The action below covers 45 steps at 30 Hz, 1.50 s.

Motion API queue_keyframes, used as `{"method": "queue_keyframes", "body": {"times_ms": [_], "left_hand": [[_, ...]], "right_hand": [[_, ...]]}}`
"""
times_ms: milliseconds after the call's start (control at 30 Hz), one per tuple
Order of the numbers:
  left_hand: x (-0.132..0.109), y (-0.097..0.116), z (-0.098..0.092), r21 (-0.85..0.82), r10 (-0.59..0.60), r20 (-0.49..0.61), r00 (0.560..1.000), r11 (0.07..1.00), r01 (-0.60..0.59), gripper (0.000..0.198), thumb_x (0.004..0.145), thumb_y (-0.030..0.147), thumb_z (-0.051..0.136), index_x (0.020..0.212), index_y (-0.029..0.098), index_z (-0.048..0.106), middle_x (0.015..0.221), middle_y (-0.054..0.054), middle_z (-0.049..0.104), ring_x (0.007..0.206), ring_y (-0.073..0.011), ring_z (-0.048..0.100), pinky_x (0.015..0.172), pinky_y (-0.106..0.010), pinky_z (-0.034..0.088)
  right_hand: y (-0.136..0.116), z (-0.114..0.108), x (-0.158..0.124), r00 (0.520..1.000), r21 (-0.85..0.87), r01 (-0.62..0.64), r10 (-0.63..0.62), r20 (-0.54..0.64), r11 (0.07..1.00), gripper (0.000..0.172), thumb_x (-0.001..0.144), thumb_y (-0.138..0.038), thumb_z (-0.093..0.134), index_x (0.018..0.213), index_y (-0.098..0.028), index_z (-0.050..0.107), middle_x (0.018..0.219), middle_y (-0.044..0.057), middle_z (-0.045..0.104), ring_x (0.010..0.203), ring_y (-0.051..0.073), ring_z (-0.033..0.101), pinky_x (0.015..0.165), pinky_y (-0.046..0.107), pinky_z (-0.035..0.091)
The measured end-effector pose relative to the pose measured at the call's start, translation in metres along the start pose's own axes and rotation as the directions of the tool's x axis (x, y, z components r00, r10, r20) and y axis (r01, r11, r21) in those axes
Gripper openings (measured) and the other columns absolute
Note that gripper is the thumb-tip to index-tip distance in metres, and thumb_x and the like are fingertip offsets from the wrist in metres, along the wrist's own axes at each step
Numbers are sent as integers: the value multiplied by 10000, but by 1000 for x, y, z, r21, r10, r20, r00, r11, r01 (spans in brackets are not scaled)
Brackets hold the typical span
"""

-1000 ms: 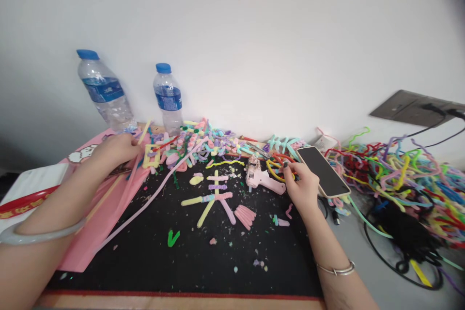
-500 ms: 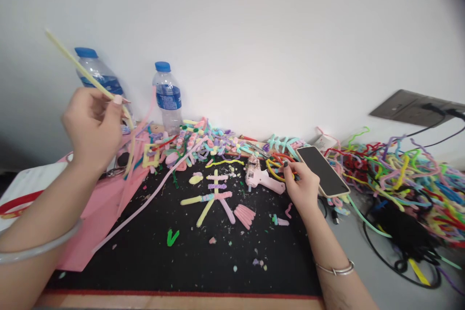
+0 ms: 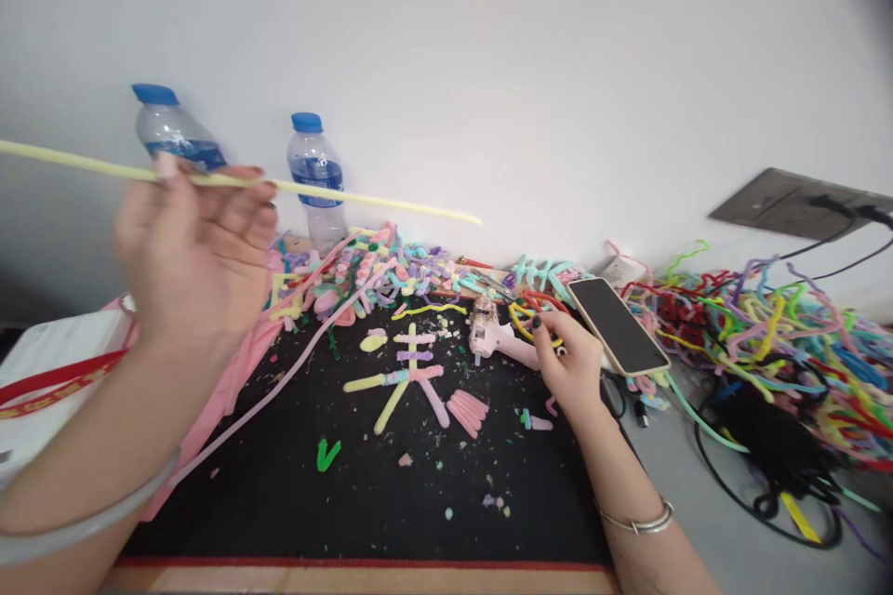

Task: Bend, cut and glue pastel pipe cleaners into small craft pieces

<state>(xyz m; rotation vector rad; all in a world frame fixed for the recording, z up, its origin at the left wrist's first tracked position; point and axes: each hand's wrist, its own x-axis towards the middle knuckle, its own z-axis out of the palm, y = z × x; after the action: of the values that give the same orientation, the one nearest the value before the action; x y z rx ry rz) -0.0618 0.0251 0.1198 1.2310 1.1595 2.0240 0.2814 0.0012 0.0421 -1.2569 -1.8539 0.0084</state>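
Note:
A long pale-yellow pipe cleaner [image 3: 377, 199] is pinched in my left hand [image 3: 199, 242], raised in front of the two bottles. It runs nearly level across the fingers, with both ends free. My right hand [image 3: 572, 358] rests low by the pink glue gun [image 3: 499, 341] and the orange and yellow loops [image 3: 534, 307]. Its thumb and index finger are curled together; whether anything is between them is hidden. On the black mat [image 3: 279, 502], pipe-cleaner pieces form a branching figure [image 3: 411, 372]. Beside it lies a fan of pink pieces [image 3: 467, 412].
Two water bottles [image 3: 317, 172] stand by the wall behind a heap of coloured pieces [image 3: 391, 265]. A phone [image 3: 619, 325] lies to the right, before a tangle of pipe cleaners [image 3: 774, 325] and black cable [image 3: 774, 446]. A pink folder-like sheet [image 3: 230, 372] is at left.
My left hand has turned palm-up, and the yellow pipe cleaner swung from steep and drooping to nearly level, reaching right. My right hand shifted slightly left, toward the glue gun's handle.

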Motion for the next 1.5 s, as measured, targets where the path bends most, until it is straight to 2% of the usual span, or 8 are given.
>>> {"method": "queue_keyframes", "body": {"times_ms": [100, 233, 433, 667, 900, 1067, 1200, 1500], "left_hand": [[-32, -6, 22, -339, -297, 193, 935, 874, 348, 171, 971, 239, 414, 835, 213, 514, 861, 35, 713, 807, -63, 677, 734, -161, 541], [-82, -25, 42, -234, -542, 533, 649, 643, 729, 138, 929, 268, 504, 810, 212, 545, 835, 0, 731, 745, -119, 711, 635, -198, 568], [-124, -47, 47, 178, -538, 779, 322, 682, 710, 205, 858, 387, 581, 821, 189, 547, 679, -25, 684, 634, -181, 698, 571, -265, 549], [-132, -52, 48, 413, -307, 769, 561, 908, -71, 249, 790, 250, 648, 1034, 201, 639, 1067, -74, 638, 1032, -255, 563, 892, -401, 470], [-146, -57, 52, 407, -225, 874, 430, 823, -397, 156, 810, 192, 633, 966, 202, 639, 1165, -66, 591, 1082, -271, 458, 950, -448, 381], [-145, -56, 54, 380, -254, 883, 396, 880, -284, 71, 789, 136, 613, 806, 194, 576, 947, -31, 625, 944, -228, 527, 836, -376, 428], [-143, -53, 53, 372, -381, 820, 428, 922, 108, 49, 831, 147, 526, 821, 195, 529, 776, 7, 591, 673, -153, 593, 642, -290, 481], [-128, -62, 49, 80, -593, 646, 481, 679, 730, 188, 837, 248, 609, 1003, 163, 591, 870, -28, 625, 772, -137, 616, 723, -271, 533]], "right_hand": [[-15, 4, -4, 979, 140, 44, -71, 192, 989, 71, 849, -206, 533, 877, -200, 598, 821, 44, 640, 659, 158, 562, 628, 285, 452], [-39, 17, -15, 917, 363, -29, -120, 381, 931, 277, 752, -378, 703, 943, -199, 614, 750, 11, 606, 595, 141, 495, 561, 267, 416], [-58, 27, -25, 880, 545, -290, -6, 476, 786, 260, 824, -343, 604, 634, -188, 516, 533, -47, 459, 473, 90, 381, 454, 223, 298], [-44, 24, -20, 906, 677, -424, 279, 319, 602, 195, 892, -308, 526, 734, -194, 532, 569, -42, 502, 465, 81, 424, 437, 197, 336], [-39, 24, -16, 901, 816, -414, 310, 304, 403, 220, 894, -340, 529, 1046, -219, 633, 879, 50, 620, 657, 137, 564, 492, 233, 443], [-37, 28, -17, 880, 768, -441, 394, 266, 465, 108, 805, -276, 673, 878, -197, 685, 626, -15, 594, 496, 80, 494, 449, 193, 387], [-36, 29, -17, 850, 773, -463, 463, 250, 433, 122, 734, -221, 743, 723, -173, 632, 569, -31, 595, 463, 63, 486, 428, 168, 375], [-40, 33, -19, 847, 749, -525, 335, 413, 403, 148, 794, -251, 681, 760, -178, 557, 687, -8, 635, 479, 72, 516, 425, 180, 396]]}}
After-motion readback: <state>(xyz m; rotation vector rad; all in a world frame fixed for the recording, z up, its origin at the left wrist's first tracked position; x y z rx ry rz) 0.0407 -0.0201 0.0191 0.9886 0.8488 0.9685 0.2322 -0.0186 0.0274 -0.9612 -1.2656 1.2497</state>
